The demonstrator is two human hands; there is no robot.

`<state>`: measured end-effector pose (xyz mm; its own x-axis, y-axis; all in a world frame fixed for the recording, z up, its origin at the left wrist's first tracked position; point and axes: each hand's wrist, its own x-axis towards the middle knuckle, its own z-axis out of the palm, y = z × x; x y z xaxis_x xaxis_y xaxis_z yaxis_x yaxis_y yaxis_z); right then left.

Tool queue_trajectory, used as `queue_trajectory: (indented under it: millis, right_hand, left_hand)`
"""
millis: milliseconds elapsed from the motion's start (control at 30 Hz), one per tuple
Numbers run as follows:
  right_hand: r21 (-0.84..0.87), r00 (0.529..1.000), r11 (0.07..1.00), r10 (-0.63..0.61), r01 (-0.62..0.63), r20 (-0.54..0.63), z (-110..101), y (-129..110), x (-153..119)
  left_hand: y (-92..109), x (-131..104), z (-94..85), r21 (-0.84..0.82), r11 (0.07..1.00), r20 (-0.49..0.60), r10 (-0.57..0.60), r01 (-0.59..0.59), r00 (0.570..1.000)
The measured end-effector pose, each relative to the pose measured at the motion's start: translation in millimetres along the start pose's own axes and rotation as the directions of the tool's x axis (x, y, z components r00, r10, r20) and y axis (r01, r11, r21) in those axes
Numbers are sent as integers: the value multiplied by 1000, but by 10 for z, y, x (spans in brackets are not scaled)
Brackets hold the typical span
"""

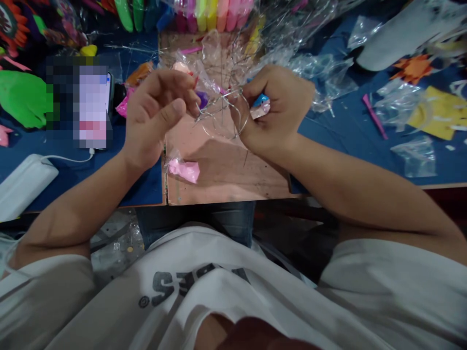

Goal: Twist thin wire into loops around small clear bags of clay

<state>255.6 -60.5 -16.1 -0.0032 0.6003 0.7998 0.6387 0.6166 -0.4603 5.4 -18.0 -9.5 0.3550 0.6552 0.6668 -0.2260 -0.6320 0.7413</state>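
Thin silvery wires (238,111), bent and looped, stretch between my two hands over the wooden board. My right hand (275,109) is closed, with thumb and forefinger pinching the wires; a small blue and pale pink piece (260,106) shows within its curled fingers. My left hand (156,112) has its palm turned up and its fingers loosely curled, with the fingertips at the left ends of the wires. Whether those fingertips grip a wire is too fine to tell. A pink piece in clear wrap (184,170) lies on the board below the hands.
On the left are a phone (94,109) with a cable, a white power bank (27,184) and a green shape (25,99). Clear plastic bags (317,73), an orange spiky piece (414,69) and a yellow sheet (436,114) lie right. Coloured sticks (211,14) line the back.
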Motion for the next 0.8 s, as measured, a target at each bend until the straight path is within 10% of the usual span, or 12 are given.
queue_trajectory:
  millis: [100,333,500,800]
  right_hand:
    - [7,999,999,-31,31,-7,-47,-22,22]
    - [27,996,996,-83,84,-13,-38,4,-14]
    - [11,999,1000,26,-27,35,-1,113,-67]
    - [14,997,997,-82,82,-2,37,17,-128]
  left_hand:
    - [-10,-34,3,468,795,-70,469,-386,881]
    - [299,-180,37,859,469,10,385,-205,923]
    - [239,-211,-7,841,534,-113,15,88,993]
    - [384,-148,170,695,719,-138,117,12,983]
